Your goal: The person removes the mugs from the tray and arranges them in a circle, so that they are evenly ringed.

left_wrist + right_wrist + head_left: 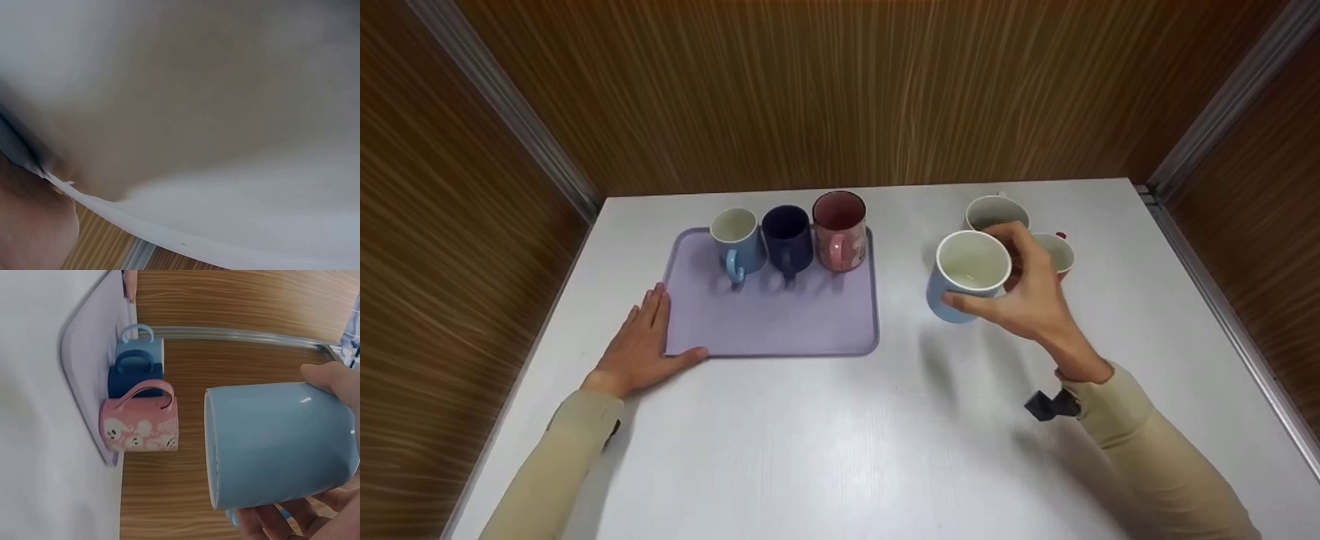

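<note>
Along the tray's point(771, 322) far edge, in the head view, three mugs point(787, 240) were lined up, perhaps to save room. Its near-left corner was touched by the flat, empty left hand point(639, 349), probably for steadiness. Right of it, a blue mug point(966, 276) was held aloft by the right hand point(1027, 296). From the left wrist, mainly blurred table point(253, 214) was shown; from the right, the blue mug was seen clasped round its body, seemingly for security.

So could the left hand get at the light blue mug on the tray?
Probably yes: the left hand holds nothing, and bare tray lies between it and the light blue mug.
</note>
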`<state>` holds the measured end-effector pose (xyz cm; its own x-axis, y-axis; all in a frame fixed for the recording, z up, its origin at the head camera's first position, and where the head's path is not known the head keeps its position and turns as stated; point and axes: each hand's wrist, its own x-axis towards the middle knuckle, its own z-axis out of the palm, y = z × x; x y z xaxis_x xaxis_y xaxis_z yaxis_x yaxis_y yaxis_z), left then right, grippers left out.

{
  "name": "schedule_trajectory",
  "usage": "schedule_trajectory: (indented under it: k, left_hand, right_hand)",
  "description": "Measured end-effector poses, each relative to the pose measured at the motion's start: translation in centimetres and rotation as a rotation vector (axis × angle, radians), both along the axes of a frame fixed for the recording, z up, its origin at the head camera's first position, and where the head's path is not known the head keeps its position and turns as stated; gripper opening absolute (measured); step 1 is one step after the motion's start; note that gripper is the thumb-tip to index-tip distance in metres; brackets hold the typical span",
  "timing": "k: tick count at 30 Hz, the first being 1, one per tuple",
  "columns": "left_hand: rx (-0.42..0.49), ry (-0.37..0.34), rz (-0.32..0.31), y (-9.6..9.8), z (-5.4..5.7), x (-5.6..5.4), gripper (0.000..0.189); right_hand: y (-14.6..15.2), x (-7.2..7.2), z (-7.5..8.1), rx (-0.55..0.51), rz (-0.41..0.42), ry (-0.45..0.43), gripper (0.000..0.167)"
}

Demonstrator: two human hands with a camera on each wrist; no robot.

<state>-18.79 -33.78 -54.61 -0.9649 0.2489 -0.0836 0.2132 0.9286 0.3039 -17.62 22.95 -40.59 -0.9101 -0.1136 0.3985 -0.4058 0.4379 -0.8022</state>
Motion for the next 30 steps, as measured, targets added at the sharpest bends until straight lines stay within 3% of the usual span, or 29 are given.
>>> schedule_trajectory:
  k: [11, 22, 30]
  left_hand:
    - [0.002, -0.01, -0.001, 0.2, 0.2, -0.1, 0.129]
    - [-0.001, 0.013, -0.002, 0.2, -0.1, -0.3, 0.128]
    - [-0.002, 0.007, 0.001, -0.1, -0.1, -0.1, 0.128]
  right_hand:
    - [4.3, 1.0, -1.7, 0.086, -0.108, 0.014, 0.082]
    - [7.9, 2.7, -3.0, 0.103, -0.238, -0.03, 0.077]
    - [10.1, 3.4, -4.7, 0.114, -0.311, -0.091, 0.077]
